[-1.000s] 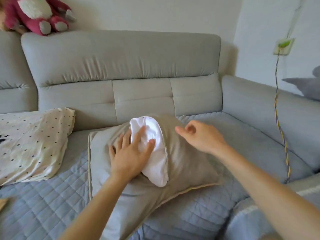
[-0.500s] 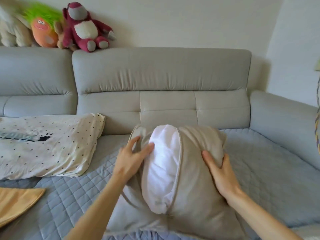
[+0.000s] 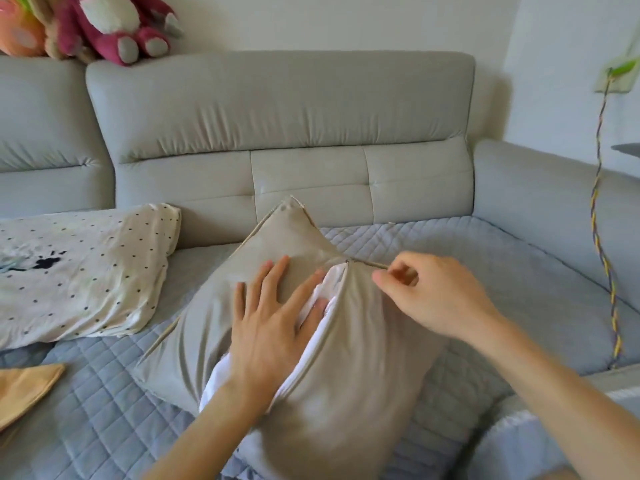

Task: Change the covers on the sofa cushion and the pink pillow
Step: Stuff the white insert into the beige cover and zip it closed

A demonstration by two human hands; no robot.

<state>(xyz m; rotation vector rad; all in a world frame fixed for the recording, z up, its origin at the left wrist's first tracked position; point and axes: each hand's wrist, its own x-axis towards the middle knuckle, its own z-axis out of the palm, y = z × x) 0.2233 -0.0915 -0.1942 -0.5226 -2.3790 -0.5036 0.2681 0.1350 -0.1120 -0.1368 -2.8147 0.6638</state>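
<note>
A beige cushion cover lies on the sofa seat with its zip open along the middle. The white inner cushion shows through the gap. My left hand lies flat, fingers spread, pressing on the cover and the white inner at the left side of the opening. My right hand is at the far end of the zip, fingers curled, pinching the cover's seam there. No pink pillow is in sight.
A cream polka-dot pillowcase lies on the seat to the left, with an orange cloth in front of it. Plush toys sit on the grey sofa backrest. A braided cable hangs at the right.
The cushion has turned and the gap over the white inner has narrowed. My right hand left the cushion's side and went to the zip end. My left hand flattened over the opening.
</note>
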